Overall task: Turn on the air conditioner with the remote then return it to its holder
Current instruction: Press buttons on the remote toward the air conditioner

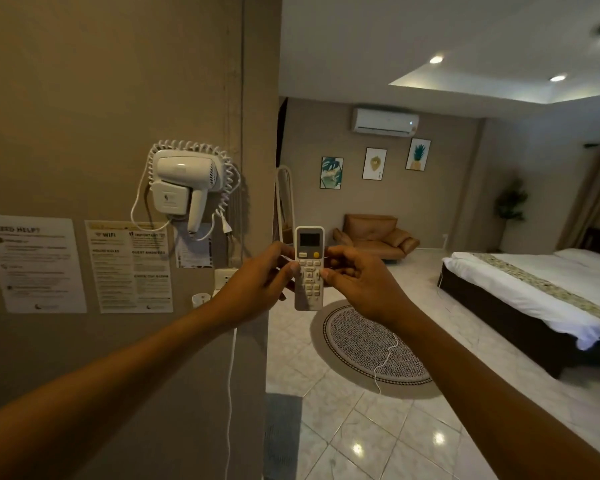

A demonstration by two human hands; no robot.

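Observation:
I hold a white remote (309, 268) upright in front of me, its small screen and yellow button facing me. My left hand (257, 282) grips its left edge and my right hand (361, 285) grips its right edge, thumbs resting on the keypad. The white air conditioner (385, 122) is mounted high on the far wall, above three framed pictures, with a small light showing at its right end. I cannot pick out a remote holder; a small white fitting (200, 300) shows on the near wall behind my left forearm.
The near wall on the left carries a white hair dryer (184, 181), printed notices (39, 265) and a socket (225, 278). A brown armchair (378, 237), round rug (374, 344) and bed (541, 292) stand on the tiled floor.

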